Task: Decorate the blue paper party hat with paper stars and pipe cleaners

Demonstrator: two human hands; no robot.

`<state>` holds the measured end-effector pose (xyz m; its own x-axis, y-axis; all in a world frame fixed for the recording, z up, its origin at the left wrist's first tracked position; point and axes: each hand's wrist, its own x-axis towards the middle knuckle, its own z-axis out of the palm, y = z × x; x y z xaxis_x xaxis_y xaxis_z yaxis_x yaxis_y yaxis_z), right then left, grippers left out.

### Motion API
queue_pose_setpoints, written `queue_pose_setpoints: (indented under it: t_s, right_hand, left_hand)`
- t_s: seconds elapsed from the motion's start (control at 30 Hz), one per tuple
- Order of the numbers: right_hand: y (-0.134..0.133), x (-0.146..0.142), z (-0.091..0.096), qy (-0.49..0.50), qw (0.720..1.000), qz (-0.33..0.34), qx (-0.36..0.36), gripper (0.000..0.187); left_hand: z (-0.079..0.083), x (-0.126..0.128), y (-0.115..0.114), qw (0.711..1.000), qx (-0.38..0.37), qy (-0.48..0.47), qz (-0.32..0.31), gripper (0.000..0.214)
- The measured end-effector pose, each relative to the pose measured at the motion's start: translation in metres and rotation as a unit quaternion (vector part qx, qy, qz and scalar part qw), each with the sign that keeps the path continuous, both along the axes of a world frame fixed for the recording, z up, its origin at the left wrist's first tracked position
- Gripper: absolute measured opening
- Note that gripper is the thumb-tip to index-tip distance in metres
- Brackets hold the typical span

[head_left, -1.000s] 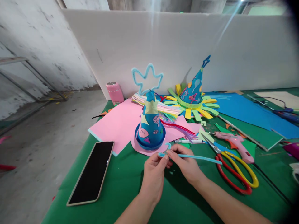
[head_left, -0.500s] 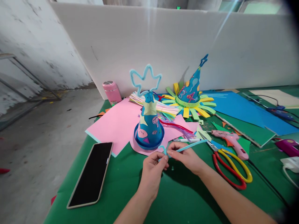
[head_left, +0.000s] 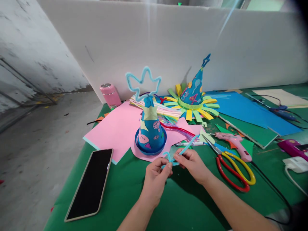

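Both my hands pinch a light blue pipe cleaner [head_left: 186,147] low over the green table [head_left: 134,195]. My left hand [head_left: 155,179] grips its bent, looped end. My right hand [head_left: 193,163] holds it just to the right, and the free length slants up and away to the right. Just beyond my hands stands a blue paper cone hat [head_left: 150,130] topped with a blue pipe-cleaner star outline, resting on pink paper [head_left: 115,128].
A black phone [head_left: 90,184] lies at the left. Scissors [head_left: 232,166] with red and yellow handles and a pink glue gun [head_left: 232,142] lie at the right. Behind are a second cone hat [head_left: 193,93] with paper rays, a bundle of pipe cleaners [head_left: 166,112], a pink bottle [head_left: 110,95], blue paper [head_left: 247,110] and a white board.
The pipe cleaner lay nearly flat towards the scissors; its free end has swung up and away, and the end at my left hand is more bent. The view has shifted slightly.
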<state>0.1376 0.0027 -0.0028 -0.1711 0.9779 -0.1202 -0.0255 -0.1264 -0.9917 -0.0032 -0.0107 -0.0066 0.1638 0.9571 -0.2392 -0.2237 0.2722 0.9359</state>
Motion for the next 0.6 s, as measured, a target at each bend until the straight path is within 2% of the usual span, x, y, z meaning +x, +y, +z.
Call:
queue_pose_setpoints:
  t_s: [0.1,0.17,0.23,0.3,0.33,0.37,0.43,0.53,0.6]
  right_hand:
    - [0.002,-0.001,0.003,-0.020,1.000,-0.009,0.016,0.032]
    - [-0.001,0.003,0.009,-0.058,0.998,0.012,0.023,0.034]
    - [-0.009,0.014,0.016,-0.119,0.992,0.030,0.029,0.033]
    - [-0.022,0.036,0.021,-0.208,0.977,-0.001,0.038,0.024]
    - [-0.031,0.051,0.022,-0.269,0.961,-0.051,0.047,0.022]
    - [-0.040,0.067,0.020,-0.339,0.933,-0.110,0.057,0.023]
    - [-0.060,0.101,0.010,-0.457,0.865,-0.192,0.080,0.026]
    - [-0.085,0.141,-0.012,-0.579,0.783,-0.211,0.080,0.035]
    - [-0.093,0.155,-0.024,-0.612,0.758,-0.212,0.082,0.038]
  left_hand:
    - [0.001,-0.001,0.001,1.000,-0.010,-0.012,-0.013,0.014]
    - [0.002,-0.002,0.001,0.999,-0.015,-0.026,-0.015,0.014]
    - [0.003,-0.002,0.001,0.999,-0.023,-0.034,-0.011,0.014]
    - [0.004,-0.002,0.002,0.999,-0.031,-0.037,-0.005,0.014]
    - [0.005,-0.002,0.003,0.999,-0.034,-0.037,0.000,0.014]
    - [0.005,-0.002,0.003,0.999,-0.037,-0.038,0.005,0.014]
    - [0.004,-0.001,0.004,0.998,-0.039,-0.041,0.014,0.014]
    - [0.004,0.000,0.004,0.998,-0.039,-0.050,0.019,0.013]
    - [0.004,0.000,0.003,0.998,-0.039,-0.055,0.018,0.013]
